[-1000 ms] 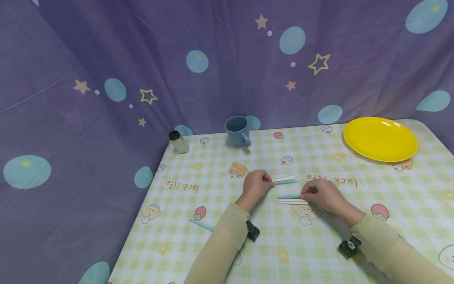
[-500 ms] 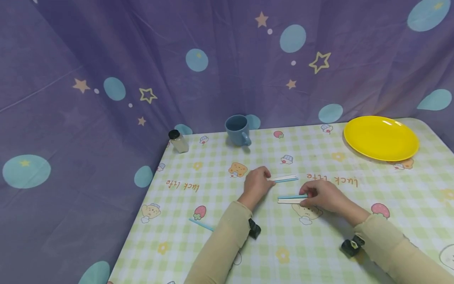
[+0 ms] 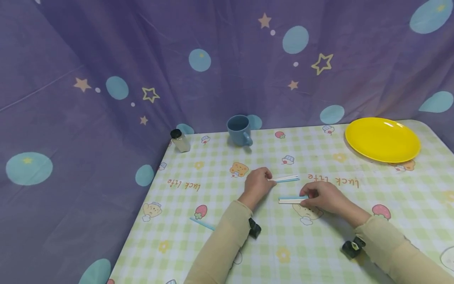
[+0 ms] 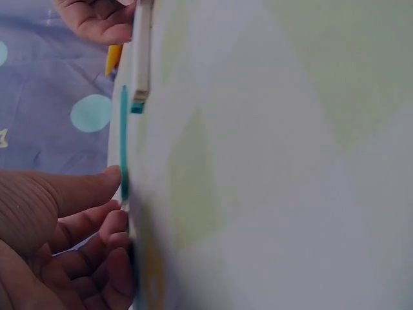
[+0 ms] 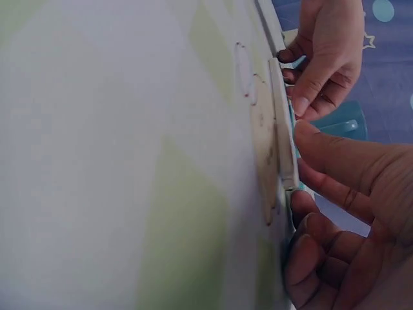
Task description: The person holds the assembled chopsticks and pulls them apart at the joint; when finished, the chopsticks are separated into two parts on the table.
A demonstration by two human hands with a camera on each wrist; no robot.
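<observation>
My left hand [image 3: 257,183] pinches the left end of a small bundle of thin white and blue sticks [image 3: 289,178], the white ones on the far side. In the left wrist view its thumb lies against a blue stick [image 4: 124,139]. Nearer the front, my right hand [image 3: 324,197] pinches a second bundle of white and blue sticks [image 3: 289,200] with thumb and fingers, the blue on the far side. The right wrist view shows a square-edged white stick [image 5: 282,129] along the cloth, the thumb at its side. My right fingers hide that bundle's right end.
A single blue stick [image 3: 202,223] lies left of my left forearm, which covers part of it. At the back stand a black-capped jar [image 3: 181,142] and a blue mug [image 3: 239,131]. A yellow plate [image 3: 383,140] is at the back right of the checked tablecloth [image 3: 283,236].
My right thumb has shifted from the blue stick to the near side of its bundle, so the grip spans the sticks. The sticks at my left hand now lie closer together.
</observation>
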